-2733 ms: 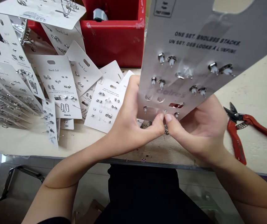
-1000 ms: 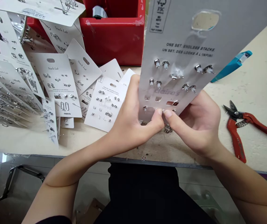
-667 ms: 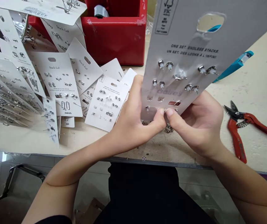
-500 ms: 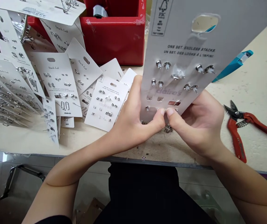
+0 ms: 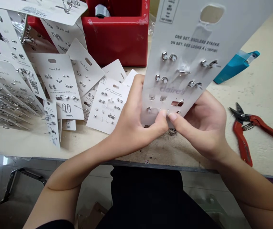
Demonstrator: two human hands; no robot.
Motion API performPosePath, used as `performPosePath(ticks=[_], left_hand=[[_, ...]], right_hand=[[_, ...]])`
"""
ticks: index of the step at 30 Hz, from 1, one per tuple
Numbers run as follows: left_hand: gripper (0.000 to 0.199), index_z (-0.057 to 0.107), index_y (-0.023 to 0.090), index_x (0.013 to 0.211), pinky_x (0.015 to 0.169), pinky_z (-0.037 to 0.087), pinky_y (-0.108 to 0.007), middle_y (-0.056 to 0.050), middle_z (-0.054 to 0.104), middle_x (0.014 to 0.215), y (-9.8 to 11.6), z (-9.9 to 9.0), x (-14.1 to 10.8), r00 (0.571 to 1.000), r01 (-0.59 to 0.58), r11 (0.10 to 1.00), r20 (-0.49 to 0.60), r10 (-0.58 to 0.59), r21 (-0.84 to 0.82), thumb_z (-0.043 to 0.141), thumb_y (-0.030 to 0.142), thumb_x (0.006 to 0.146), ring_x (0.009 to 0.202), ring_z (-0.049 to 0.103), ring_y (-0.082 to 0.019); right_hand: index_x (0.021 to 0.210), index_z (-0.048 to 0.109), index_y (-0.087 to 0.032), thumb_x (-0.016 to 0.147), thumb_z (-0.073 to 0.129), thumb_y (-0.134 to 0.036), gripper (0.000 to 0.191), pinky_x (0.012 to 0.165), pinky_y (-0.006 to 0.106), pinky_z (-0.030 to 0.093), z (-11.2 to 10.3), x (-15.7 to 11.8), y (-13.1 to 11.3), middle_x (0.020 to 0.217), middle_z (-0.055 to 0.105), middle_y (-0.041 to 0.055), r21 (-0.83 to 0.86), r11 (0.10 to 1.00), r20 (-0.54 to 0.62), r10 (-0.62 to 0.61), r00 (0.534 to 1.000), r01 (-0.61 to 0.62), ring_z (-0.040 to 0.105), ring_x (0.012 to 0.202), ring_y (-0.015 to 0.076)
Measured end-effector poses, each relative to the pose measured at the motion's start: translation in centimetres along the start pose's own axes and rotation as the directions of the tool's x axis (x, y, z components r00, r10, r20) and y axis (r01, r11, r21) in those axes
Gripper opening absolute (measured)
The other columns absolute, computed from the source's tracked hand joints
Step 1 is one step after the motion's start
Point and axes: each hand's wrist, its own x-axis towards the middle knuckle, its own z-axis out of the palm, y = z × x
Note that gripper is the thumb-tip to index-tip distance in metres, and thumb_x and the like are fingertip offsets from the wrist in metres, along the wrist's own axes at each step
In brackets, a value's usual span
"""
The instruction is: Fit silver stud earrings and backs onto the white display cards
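Observation:
A white earring card (image 5: 193, 60) with printed text, a hang hole and several metal earring backs is held up tilted in front of me, its back side facing me. My left hand (image 5: 136, 117) is closed on the card's lower left edge, its thumb pressed near the bottom. From the other side my right hand (image 5: 205, 124) grips the lower right part, fingers behind the card and hidden. Both thumb tips lie close together at the bottom row, beside a small post. Under the card, a little pile of metal earring backs (image 5: 173, 131) shows on the table.
Several filled earring cards (image 5: 66, 71) lie and stand at left, before a red bin (image 5: 117, 41). On the right are red-handled cutters (image 5: 242, 140) and a blue tool (image 5: 232, 68). The table's front edge (image 5: 165, 167) runs near my body.
The card has tilted slightly and shifted a little, showing the printed brand name more clearly. My thumbs have moved slightly apart at the bottom row, and more of the blue tool shows.

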Motion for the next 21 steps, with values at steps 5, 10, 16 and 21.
performPosePath(ticks=[5, 10, 16, 21], left_hand=[[0.027, 0.043, 0.023, 0.107, 0.069, 0.057, -0.024, 0.002, 0.057, 0.091, 0.12, -0.13, 0.30, 0.998, -0.062, 0.998, 0.014, 0.062, -0.011, 0.061, 0.017, 0.088, 0.079, 0.064, -0.010], [0.024, 0.044, 0.024, 0.108, 0.077, 0.059, -0.029, 0.000, 0.057, 0.092, 0.02, 0.14, 0.19, 0.995, -0.093, 0.996, -0.036, 0.093, 0.007, 0.061, 0.036, 0.095, 0.088, 0.065, -0.014], [0.026, 0.046, 0.024, 0.111, 0.081, 0.057, -0.028, -0.001, 0.054, 0.098, -0.30, 0.19, -0.06, 0.989, -0.144, 0.990, -0.046, 0.144, -0.004, 0.063, 0.028, 0.092, 0.094, 0.063, -0.014], [0.034, 0.047, 0.022, 0.108, 0.059, 0.051, -0.019, 0.002, 0.049, 0.091, -0.31, 0.18, 0.03, 0.978, -0.205, 0.970, -0.050, 0.200, -0.133, 0.065, 0.009, 0.082, 0.068, 0.052, -0.006]], right_hand=[[0.105, 0.062, -0.022, 0.083, 0.060, -0.006, 0.027, 0.064, 0.022, 0.057, -0.13, -0.08, -0.02, 0.089, 0.062, -0.0012, 0.013, 1.000, 0.037, -0.012, 0.999, 0.011, 0.059, 0.075, 0.0098], [0.106, 0.062, -0.026, 0.083, 0.062, -0.008, 0.029, 0.069, 0.025, 0.059, -0.22, -0.13, -0.17, 0.091, 0.062, -0.0018, -0.014, 1.000, 0.021, -0.020, 1.000, 0.020, 0.061, 0.080, 0.0122], [0.110, 0.062, -0.029, 0.086, 0.061, -0.012, 0.029, 0.075, 0.030, 0.060, -0.30, -0.13, -0.17, 0.094, 0.063, -0.0008, -0.054, 0.996, 0.018, -0.073, 0.997, 0.074, 0.063, 0.086, 0.0154], [0.104, 0.064, -0.030, 0.085, 0.062, -0.019, 0.023, 0.071, 0.033, 0.060, -0.27, -0.39, -0.25, 0.089, 0.057, 0.0010, -0.146, 0.987, -0.043, -0.080, 0.996, 0.073, 0.060, 0.086, 0.0185]])
